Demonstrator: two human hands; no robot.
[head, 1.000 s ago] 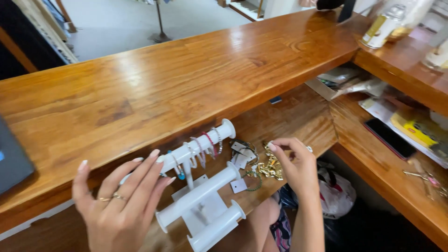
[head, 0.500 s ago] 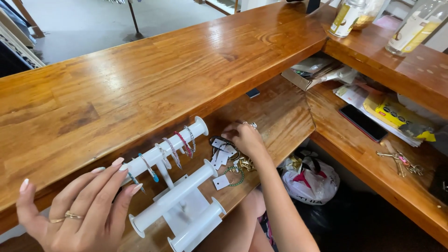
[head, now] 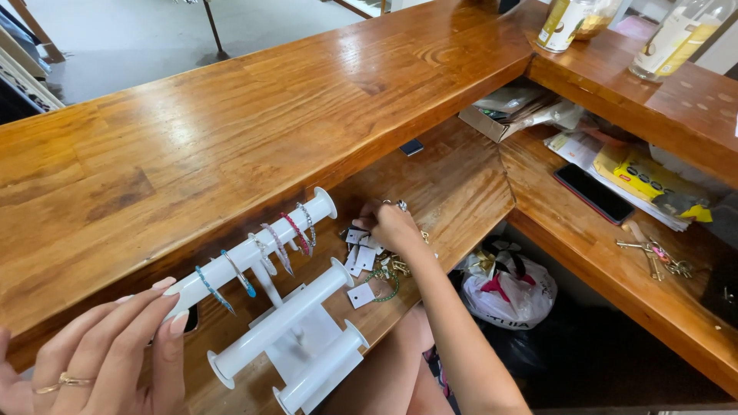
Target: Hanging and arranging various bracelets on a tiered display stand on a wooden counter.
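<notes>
A white tiered bracelet stand [head: 284,315] sits on the lower wooden shelf. Its top bar carries several beaded bracelets [head: 296,230] in blue, pink and red. My left hand [head: 100,353], wearing gold rings, rests open with its fingertips on the left end of that top bar. My right hand [head: 392,227] reaches down onto a small pile of white tagged jewellery [head: 369,265] on the shelf to the right of the stand. Its fingers curl over the pieces, and whether it grips one is hidden.
A wide wooden counter top [head: 254,115] runs above the shelf. Bottles [head: 676,38] stand at the far right. The right-hand lower shelf holds a dark phone [head: 596,192], yellow packaging [head: 646,173] and keys [head: 657,257]. A white plastic bag [head: 507,288] lies below.
My right hand has moved left and back from the gold pieces onto the tagged pile. My left hand has slid lower, its fingertips now on the end of the bar. The view shifted.
</notes>
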